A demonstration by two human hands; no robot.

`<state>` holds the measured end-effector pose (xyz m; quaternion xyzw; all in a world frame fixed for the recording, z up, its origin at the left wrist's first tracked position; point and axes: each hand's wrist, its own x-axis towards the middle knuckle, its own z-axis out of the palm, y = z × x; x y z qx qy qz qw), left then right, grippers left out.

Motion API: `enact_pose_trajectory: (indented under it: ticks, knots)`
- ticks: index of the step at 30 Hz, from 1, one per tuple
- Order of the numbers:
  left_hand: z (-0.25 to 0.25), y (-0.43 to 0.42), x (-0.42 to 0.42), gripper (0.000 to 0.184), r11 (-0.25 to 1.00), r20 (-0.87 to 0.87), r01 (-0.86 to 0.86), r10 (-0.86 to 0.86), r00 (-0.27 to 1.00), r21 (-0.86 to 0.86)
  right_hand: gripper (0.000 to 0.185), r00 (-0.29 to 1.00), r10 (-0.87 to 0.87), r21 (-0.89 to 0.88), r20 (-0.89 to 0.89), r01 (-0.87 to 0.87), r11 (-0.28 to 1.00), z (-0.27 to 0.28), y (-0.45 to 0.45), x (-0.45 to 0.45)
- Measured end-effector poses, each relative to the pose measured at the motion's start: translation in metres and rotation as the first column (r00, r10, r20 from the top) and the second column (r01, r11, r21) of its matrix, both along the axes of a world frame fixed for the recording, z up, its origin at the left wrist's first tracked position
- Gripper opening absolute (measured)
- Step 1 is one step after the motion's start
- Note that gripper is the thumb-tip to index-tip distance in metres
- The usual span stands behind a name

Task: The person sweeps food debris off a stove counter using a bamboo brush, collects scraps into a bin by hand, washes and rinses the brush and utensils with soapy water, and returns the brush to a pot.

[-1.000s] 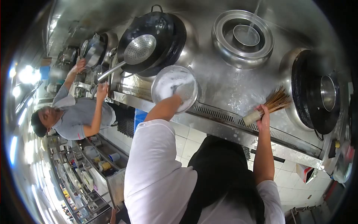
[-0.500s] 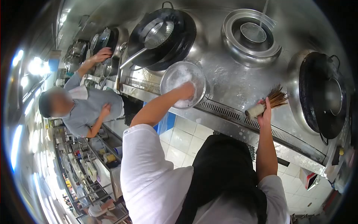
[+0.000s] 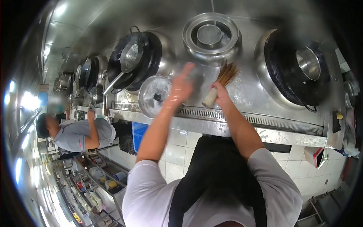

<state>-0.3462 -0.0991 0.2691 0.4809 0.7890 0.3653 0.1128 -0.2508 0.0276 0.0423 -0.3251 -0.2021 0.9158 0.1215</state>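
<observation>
Over the table [image 3: 245,89], near the pot [image 3: 217,56]: brush [image 3: 227,75] in right hand [image 3: 221,93], closed round the handle [image 3: 209,98].
Best gripped firmly, bristles [image 3: 230,71] angled clear of the pot; left hand [image 3: 181,89] beside the bowl [image 3: 145,103], too blurred to judge spread or pinch.

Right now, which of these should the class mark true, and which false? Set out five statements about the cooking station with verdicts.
1. The right hand holds a bristle brush. True.
2. The left hand grips the perforated ladle. False: it is by the metal bowl, away from the ladle.
3. The ladle lies in the left wok. True.
4. The right wok holds nothing. False: a round metal container is in it.
5. The ladle's handle is wooden. False: it is metal.
</observation>
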Motion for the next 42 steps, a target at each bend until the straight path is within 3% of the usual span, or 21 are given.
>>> enact_pose_trajectory:
  ticks: [2, 4, 7, 8, 10, 12, 15, 18, 22, 24, 25, 27, 28, 30, 32, 34, 35, 36, 38, 40, 42]
  knots:
    - [-0.041, 0.066, 0.055, 0.074, 0.906, -0.2, -0.268, 0.211, 0.957, -0.327, 0.032, 0.983, -0.083, -0.191, -0.164, 0.051, 0.98, 0.071, -0.011, 0.009]
    - [-0.074, 0.109, 0.082, 0.087, 0.783, -0.274, -0.468, 0.384, 0.882, -0.41, 0.032, 0.938, -0.177, -0.375, -0.297, 0.056, 0.925, 0.09, -0.025, 0.026]
    - [-0.09, 0.149, 0.065, 0.088, 0.812, -0.117, -0.476, 0.465, 0.878, -0.337, 0.032, 0.917, -0.379, -0.016, -0.125, 0.38, 0.925, 0.068, -0.027, 0.038]
    - [-0.096, 0.154, 0.063, 0.084, 0.821, 0.001, -0.466, 0.494, 0.87, -0.329, 0.036, 0.966, -0.248, 0.397, 0.071, 0.201, 0.895, 0.072, -0.031, 0.052]
    - [-0.095, 0.168, 0.053, 0.073, 0.788, 0.016, -0.506, 0.545, 0.838, -0.351, 0.04, 0.933, -0.208, 0.698, 0.292, -0.06, 0.714, 0.066, -0.019, 0.062]
    - [-0.103, 0.171, 0.043, 0.067, 0.792, -0.023, -0.532, 0.551, 0.834, -0.299, 0.046, 0.941, 0.059, 0.727, 0.333, -0.296, 0.619, 0.049, 0.005, 0.066]
    - [-0.078, 0.181, 0.054, 0.065, 0.751, -0.088, -0.501, 0.517, 0.851, -0.43, 0.045, 0.938, -0.135, 0.827, 0.321, -0.207, 0.523, 0.043, 0.042, 0.044]
    - [-0.072, 0.184, 0.063, 0.059, 0.845, -0.025, -0.422, 0.439, 0.898, -0.328, 0.041, 0.848, -0.355, 0.886, 0.392, -0.246, 0.392, 0.071, 0.052, 0.03]
    - [-0.102, 0.18, 0.045, 0.055, 0.862, -0.098, -0.478, 0.468, 0.878, -0.167, 0.04, 0.879, -0.253, 0.883, 0.404, -0.303, 0.358, 0.1, 0.048, 0.037]
    - [-0.113, 0.178, 0.031, 0.052, 0.803, 0.042, -0.596, 0.597, 0.801, -0.029, 0.035, 0.857, -0.303, 0.908, 0.418, -0.404, 0.11, 0.096, 0.047, 0.032]
    - [-0.121, 0.173, 0.015, 0.052, 0.799, 0.041, -0.601, 0.602, 0.798, -0.032, 0.035, 0.858, -0.297, 0.908, 0.419, -0.405, 0.11, 0.101, 0.044, 0.034]
    - [-0.129, 0.17, -0.021, 0.06, 0.884, 0.477, -0.372, 0.466, 0.745, -0.284, 0.032, 0.89, 0.113, 0.776, 0.442, -0.443, 0.45, 0.117, 0.049, 0.045]
    - [-0.115, 0.168, -0.019, 0.06, 0.887, 0.477, -0.369, 0.46, 0.749, -0.277, 0.032, 0.892, 0.106, 0.78, 0.44, -0.438, 0.448, 0.119, 0.052, 0.047]
    - [-0.095, 0.155, -0.011, 0.059, 0.9, 0.995, -0.425, 0.089, -0.04, -0.097, 0.033, 0.936, 0.303, 0.667, 0.18, -0.343, 0.661, 0.12, 0.052, 0.051]
    - [-0.088, 0.142, -0.011, 0.062, 0.89, 0.999, -0.456, -0.039, -0.018, 0.026, 0.03, 0.945, 0.266, 0.614, 0.19, -0.326, 0.719, 0.118, 0.06, 0.052]
    - [-0.062, 0.131, 0.006, 0.049, 0.749, 0.751, -0.662, 0.446, 0.488, -0.015, 0.028, 0.955, 0.219, 0.559, 0.2, -0.295, 0.775, 0.103, 0.068, 0.043]
    - [-0.073, 0.121, -0.003, 0.069, 0.902, 0.703, -0.422, 0.355, 0.616, -0.086, 0.031, 0.951, 0.042, 0.784, 0.306, -0.277, 0.555, 0.091, 0.066, 0.034]
    - [-0.076, 0.125, 0.014, 0.069, 0.902, 0.706, -0.422, 0.357, 0.612, -0.089, 0.034, 0.926, -0.151, 0.916, 0.347, -0.299, 0.269, 0.081, 0.061, 0.029]
    - [-0.081, 0.143, 0.056, 0.063, 0.84, 0.3, -0.532, 0.538, 0.787, -0.109, 0.039, 0.916, -0.193, 0.932, 0.352, -0.325, 0.16, 0.087, 0.047, 0.02]
    - [-0.14, 0.149, 0.018, 0.049, 0.836, 0.667, -0.548, 0.42, 0.615, -0.021, 0.043, 0.901, -0.236, 0.93, 0.364, -0.364, 0.045, 0.092, 0.033, 0.022]
    - [-0.165, 0.139, -0.019, 0.033, 0.808, 0.748, -0.533, 0.511, 0.424, -0.25, 0.047, 0.814, -0.154, 0.82, 0.561, -0.571, -0.031, 0.099, 0.03, 0.026]
